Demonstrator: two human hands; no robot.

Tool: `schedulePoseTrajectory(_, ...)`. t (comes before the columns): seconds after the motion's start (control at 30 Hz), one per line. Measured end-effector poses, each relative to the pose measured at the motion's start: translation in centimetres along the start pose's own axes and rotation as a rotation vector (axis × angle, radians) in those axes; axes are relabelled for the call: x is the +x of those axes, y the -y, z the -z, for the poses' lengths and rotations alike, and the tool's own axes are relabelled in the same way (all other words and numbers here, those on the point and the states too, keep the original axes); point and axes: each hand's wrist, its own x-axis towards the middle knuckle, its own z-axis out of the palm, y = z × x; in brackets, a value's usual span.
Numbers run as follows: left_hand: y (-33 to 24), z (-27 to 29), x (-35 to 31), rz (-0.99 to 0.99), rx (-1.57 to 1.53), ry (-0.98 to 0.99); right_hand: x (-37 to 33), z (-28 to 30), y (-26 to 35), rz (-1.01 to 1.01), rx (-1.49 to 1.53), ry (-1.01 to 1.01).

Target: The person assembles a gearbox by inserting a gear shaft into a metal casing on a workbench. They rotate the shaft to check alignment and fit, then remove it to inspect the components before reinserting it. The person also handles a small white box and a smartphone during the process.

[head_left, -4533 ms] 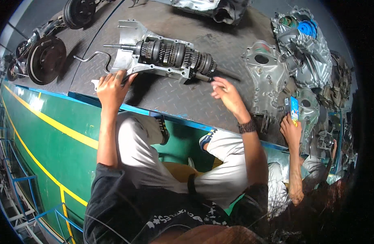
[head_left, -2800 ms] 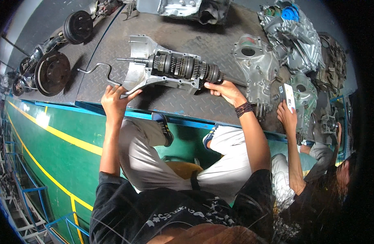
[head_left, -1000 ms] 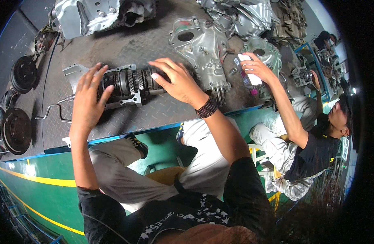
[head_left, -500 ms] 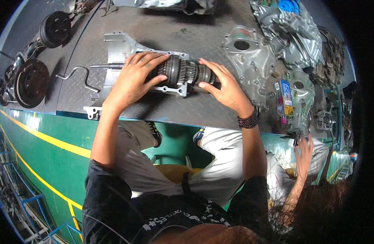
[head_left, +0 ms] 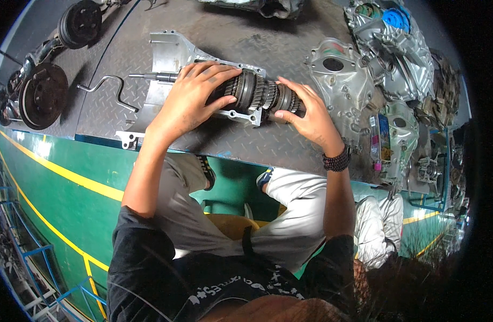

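A gear shaft assembly, dark steel with several toothed gears, lies in the open half of a silver gearbox housing. From the near left, my left hand grips its left end, fingers over the far side and thumb on the near side. My right hand is closed round the right end, which sticks out past the housing, with fingers beyond and thumb nearer me. A slim shaft end reaches out at the left. My left palm hides the middle of the housing.
A bent metal rod lies left on the tread-plate bench. Brake drums on an axle stand farther left. To the right are a silver casing, a small colourful package and more castings. Another person's legs show at lower right.
The view has shifted, so the bench things sit a little farther right. Both hands keep their hold on the gear shaft. The other person's hand at the right has gone from sight.
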Motion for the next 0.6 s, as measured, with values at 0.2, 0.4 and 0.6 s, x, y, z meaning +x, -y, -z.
schedulePoseTrajectory(0.2,0.0,-0.3,-0.1,-0.009,0.012,-0.023,0.8,-0.5,-0.1,-0.006,0.057,0.049)
schedulePoseTrajectory(0.4,0.0,0.1,-0.2,0.006,-0.003,0.004,0.3,-0.5,-0.2,0.057,-0.002,-0.006)
schedulePoseTrajectory(0.6,0.1,1.5,-0.4,0.036,0.082,-0.011,-0.5,-0.1,-0.3,0.004,-0.052,-0.023)
